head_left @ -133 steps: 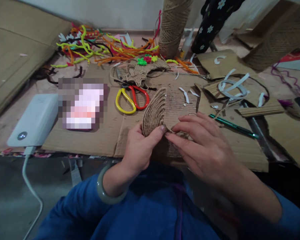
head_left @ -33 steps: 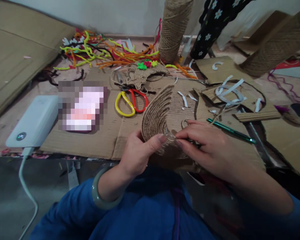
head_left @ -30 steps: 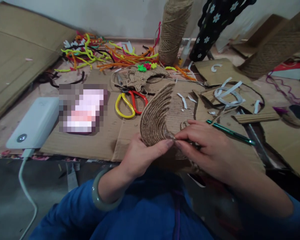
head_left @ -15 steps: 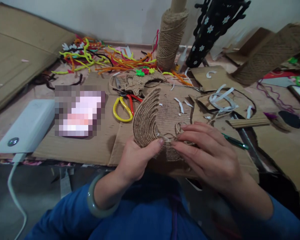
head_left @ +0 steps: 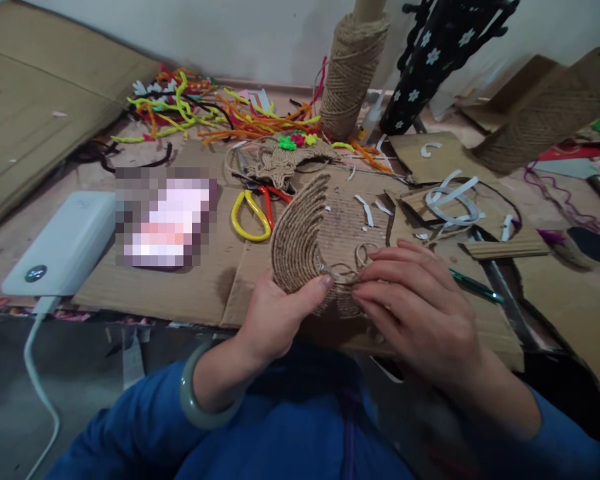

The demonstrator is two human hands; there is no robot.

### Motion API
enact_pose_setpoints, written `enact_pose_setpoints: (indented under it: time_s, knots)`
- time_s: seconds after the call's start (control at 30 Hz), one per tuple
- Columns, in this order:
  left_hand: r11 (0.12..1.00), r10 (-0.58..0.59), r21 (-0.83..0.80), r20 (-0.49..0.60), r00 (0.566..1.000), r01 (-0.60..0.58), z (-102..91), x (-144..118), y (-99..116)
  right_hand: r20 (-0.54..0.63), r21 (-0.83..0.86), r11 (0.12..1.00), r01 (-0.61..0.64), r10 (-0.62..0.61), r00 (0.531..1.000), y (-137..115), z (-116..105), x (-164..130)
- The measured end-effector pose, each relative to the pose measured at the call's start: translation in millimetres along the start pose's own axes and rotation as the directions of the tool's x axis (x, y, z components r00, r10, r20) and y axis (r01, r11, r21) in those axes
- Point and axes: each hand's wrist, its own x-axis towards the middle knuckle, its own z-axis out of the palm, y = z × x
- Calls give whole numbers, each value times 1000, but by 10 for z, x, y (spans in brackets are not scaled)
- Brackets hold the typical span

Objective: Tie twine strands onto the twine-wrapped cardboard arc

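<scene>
My left hand (head_left: 275,317) grips a crescent of cardboard covered with coiled jute twine (head_left: 300,237), thumb pressed on its inner edge. My right hand (head_left: 420,310) pinches the loose twine strand (head_left: 353,270) against that same inner edge, fingertips meeting the left thumb. A small loop of twine curls just above the right fingers. The piece is held upright over a flat sheet of corrugated cardboard (head_left: 180,293) on the floor. A pale green bangle (head_left: 193,407) sits on my left wrist.
Yellow and red scissors (head_left: 255,213) lie behind the crescent. A green pen (head_left: 475,287) lies to the right. A white power bank (head_left: 60,243) with cable sits left. Pipe cleaners (head_left: 205,113), a jute spool (head_left: 350,73), cardboard scraps and white paper strips (head_left: 450,200) crowd the back.
The twine-covered crescent has tilted slightly and my right fingers have pressed the strand along its inner edge. The view has shifted a little; both hands stay together on the piece.
</scene>
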Motion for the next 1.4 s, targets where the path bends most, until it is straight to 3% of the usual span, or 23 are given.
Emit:
enact_pose_setpoints:
  time_s: [0.37,0.73,1.1,1.4]
  knots:
    - [998,15,54,-12,1000,-14,6,-11,0,151,128,950,-284,264,953,-113,-12,147]
    - [997,30,70,-18,999,-28,-3,-20,-8,239,115,948,-298,265,934,-78,-41,120]
    - [999,15,41,-82,997,-12,-18,-7,-17,169,15,980,-196,191,967,-104,-21,103]
    - [997,-9,-80,-32,999,7,2,-3,28,201,144,965,-218,187,961,-60,-27,82]
